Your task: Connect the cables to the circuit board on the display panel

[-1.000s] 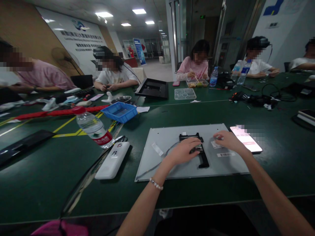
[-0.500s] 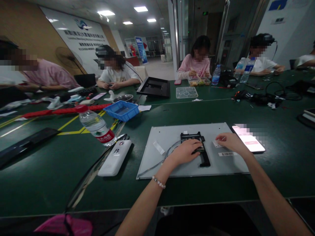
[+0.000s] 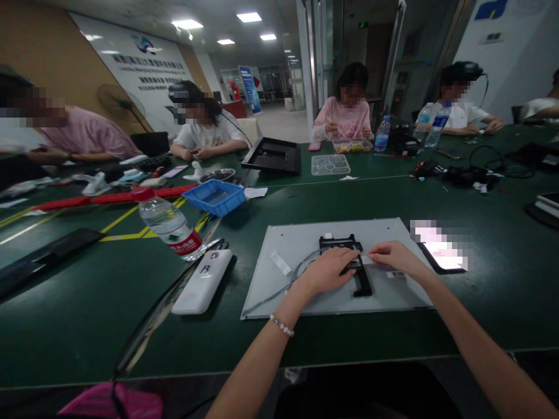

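Note:
A flat grey panel (image 3: 262,279) lies in front of me, with a black plastic bracket (image 3: 363,284) on its middle. Across the bracket rests my left hand (image 3: 329,270), its fingers stretched out and covering part of the frame. Grey cables (image 3: 279,292) run from under that hand to the panel's lower left corner. Just right of the bracket, my right hand (image 3: 395,257) pinches a small pale strip (image 3: 367,260) between thumb and fingertips; what exactly it is cannot be made out. A barcode label (image 3: 396,274) on the panel is partly covered by the right hand.
Right of the panel lies a lit phone (image 3: 443,256). To the left are a white power bank (image 3: 204,282), a tilted water bottle (image 3: 170,227) and a blue tray (image 3: 216,198). Farther back are a black housing (image 3: 273,156), a clear plastic lid (image 3: 331,165) and several seated people.
My right hand has moved left, bringing the pinched strip to the bracket's right edge. My left hand stays on the bracket.

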Available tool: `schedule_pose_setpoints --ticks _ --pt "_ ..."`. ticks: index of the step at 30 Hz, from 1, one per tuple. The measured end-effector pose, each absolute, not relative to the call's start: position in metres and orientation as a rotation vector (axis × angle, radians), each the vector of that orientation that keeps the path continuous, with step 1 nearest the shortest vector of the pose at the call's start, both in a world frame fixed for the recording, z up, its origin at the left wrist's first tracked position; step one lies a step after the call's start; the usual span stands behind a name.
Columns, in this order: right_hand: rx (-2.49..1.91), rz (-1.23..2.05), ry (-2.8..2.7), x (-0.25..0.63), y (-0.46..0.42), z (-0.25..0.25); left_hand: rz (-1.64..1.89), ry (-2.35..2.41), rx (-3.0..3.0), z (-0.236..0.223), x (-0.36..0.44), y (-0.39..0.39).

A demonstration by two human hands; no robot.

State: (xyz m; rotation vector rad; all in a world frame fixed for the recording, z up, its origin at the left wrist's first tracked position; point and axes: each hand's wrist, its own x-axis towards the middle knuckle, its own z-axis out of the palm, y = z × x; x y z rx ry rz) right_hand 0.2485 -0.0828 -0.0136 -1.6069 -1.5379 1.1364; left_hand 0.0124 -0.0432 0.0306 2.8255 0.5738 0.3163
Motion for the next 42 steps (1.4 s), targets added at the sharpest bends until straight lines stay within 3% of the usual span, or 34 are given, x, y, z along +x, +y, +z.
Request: schedule_pose_setpoints --ticks 14,29,42 --pt "-1.538 1.014 -1.6 0.236 -0.082 -0.016 0.297 0.564 2.939 0.028 0.019 -0.048" --pt "-1.539 0.675 -1.626 0.232 -0.082 -0.017 0.352 0.595 2.951 0.033 0.017 -0.049" --pt "-1.582 0.632 -1.586 0.23 -0.087 -0.007 0.754 1.305 2.643 0.062 -0.071 -0.004"
